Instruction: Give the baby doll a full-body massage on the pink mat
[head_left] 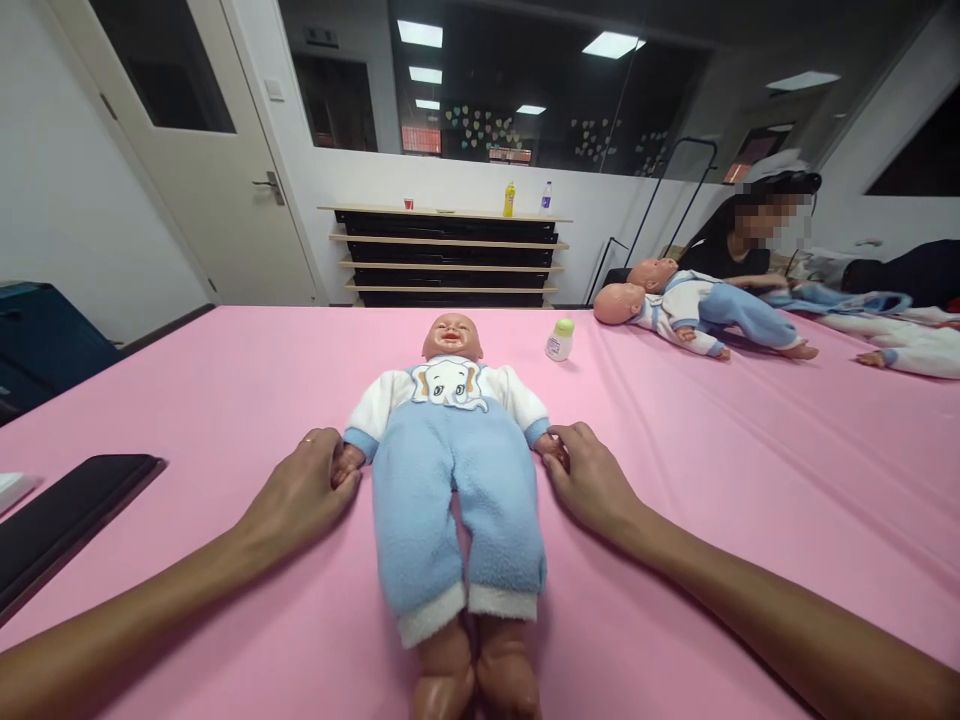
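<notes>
At far L, a dk teal object [52, 345] stands off the edge of the pink surface [712, 450]; on the surface, a flat black case [71, 520] lies near a white item [11, 488] cut by the frame. Next, L grip [304, 485] is narrow, thumb & fingers closed round one small hand of the doll [454, 470]. Doll lies centre, on its back on the surface, head away, legs running off the bottom edge, in a wht/blue fleecy outfit w/ elephant patch [451, 384]. Handling, judging by looks: prob. fairly light; clothes soft, easy to hold; head & limbs smooth, prob. firm vinyl, so a bit slippery. Best hold approx. round the clothed trunk, under the arms, w/ a palm behind the head; tiny hands OK for moving arms, poor for lifting. Beyond its shoulder stands a white btl [558, 345] w/ green cap, well apart from the doll. R grip [592, 480] is likewise narrow, holding doll's other hand by the cuff. Far R, 2 more dolls [739, 305] lie together in similar clothes, w/ a person [739, 262] behind them.
</notes>
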